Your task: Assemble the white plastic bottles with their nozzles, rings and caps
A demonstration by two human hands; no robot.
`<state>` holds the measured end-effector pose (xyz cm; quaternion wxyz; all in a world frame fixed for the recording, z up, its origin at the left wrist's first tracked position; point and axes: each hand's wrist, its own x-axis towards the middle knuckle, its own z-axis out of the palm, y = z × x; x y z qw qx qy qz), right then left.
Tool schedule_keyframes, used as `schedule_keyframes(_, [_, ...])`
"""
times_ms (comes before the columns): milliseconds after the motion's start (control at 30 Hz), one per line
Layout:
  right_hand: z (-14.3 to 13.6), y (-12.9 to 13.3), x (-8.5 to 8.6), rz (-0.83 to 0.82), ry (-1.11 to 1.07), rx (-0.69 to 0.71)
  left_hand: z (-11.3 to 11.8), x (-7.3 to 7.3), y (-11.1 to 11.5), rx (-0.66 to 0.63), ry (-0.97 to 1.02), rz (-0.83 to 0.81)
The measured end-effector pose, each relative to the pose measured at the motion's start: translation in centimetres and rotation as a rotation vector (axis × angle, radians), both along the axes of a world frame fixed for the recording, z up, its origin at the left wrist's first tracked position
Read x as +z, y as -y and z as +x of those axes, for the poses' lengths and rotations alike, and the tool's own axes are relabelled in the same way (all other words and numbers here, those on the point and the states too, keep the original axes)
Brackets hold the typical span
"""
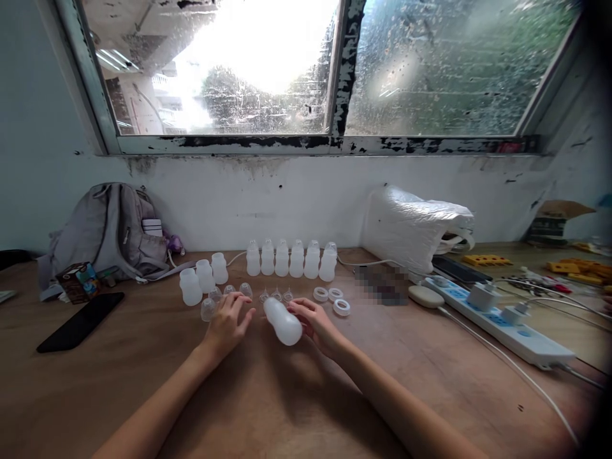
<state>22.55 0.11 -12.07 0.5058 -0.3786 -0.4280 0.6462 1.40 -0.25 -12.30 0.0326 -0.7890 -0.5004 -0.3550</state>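
My right hand [318, 325] holds a frosted white bottle [283, 322] tilted, its rounded base toward me. To its left, my left hand [228, 322] has its fingers apart, beside several clear domed caps [245, 290]. Behind the held bottle stand small clear nipples [287, 296]. Three open bottles [191, 287] are at the left, and a row of several capped bottles [297, 258] lines the back near the wall. White rings [341, 308] lie right of my right hand.
A grey backpack [115, 223], a drink carton [79, 282] and a black phone [81, 323] are at the left. At the right are a silvery bag [411, 223], a white round device [425, 296], a power strip [502, 325] with cables, and yellow parts [574, 268].
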Motion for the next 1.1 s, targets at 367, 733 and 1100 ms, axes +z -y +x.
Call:
schedule_keyframes(367, [-1.1, 0.8, -1.0, 0.052, 0.027, 0.197, 3.4, -1.2, 2.4, -0.098, 0.165, -0.322])
schedule_keyframes(733, [0.0, 1.6, 1.7, 0.065, 0.140, 0.347, 3.0, -1.0, 2.0, -0.140, 0.298, -0.233])
schedule_keyframes(1100, [1.1, -0.7, 0.6, 0.073, -0.035, 0.026, -3.0, 1.1, -0.5, 0.668, -0.416, -0.180])
